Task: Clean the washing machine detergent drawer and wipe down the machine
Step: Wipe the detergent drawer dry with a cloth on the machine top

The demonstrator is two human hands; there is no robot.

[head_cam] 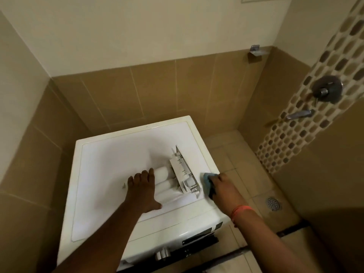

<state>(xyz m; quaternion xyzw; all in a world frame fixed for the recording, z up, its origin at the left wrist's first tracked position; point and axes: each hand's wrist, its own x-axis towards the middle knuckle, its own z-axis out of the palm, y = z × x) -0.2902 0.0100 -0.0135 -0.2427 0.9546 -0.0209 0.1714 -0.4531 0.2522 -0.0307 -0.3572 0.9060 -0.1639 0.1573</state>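
Note:
A white washing machine [110,164] stands in a tiled corner, seen from above. The white detergent drawer [182,174], pulled out of the machine, lies on the right part of its top. My left hand [142,189] rests flat on the top with straight fingers touching the drawer's left end. My right hand [222,187] grips a blue cloth [207,179] at the top's right edge, just right of the drawer. The control panel with a silver dial [162,254] shows at the front.
Tan tiled walls close in behind and to the left of the machine. A shower valve [327,89] and tap lever [299,114] sit on the mosaic strip at the right. A floor drain [273,203] lies on the tiled floor right of the machine.

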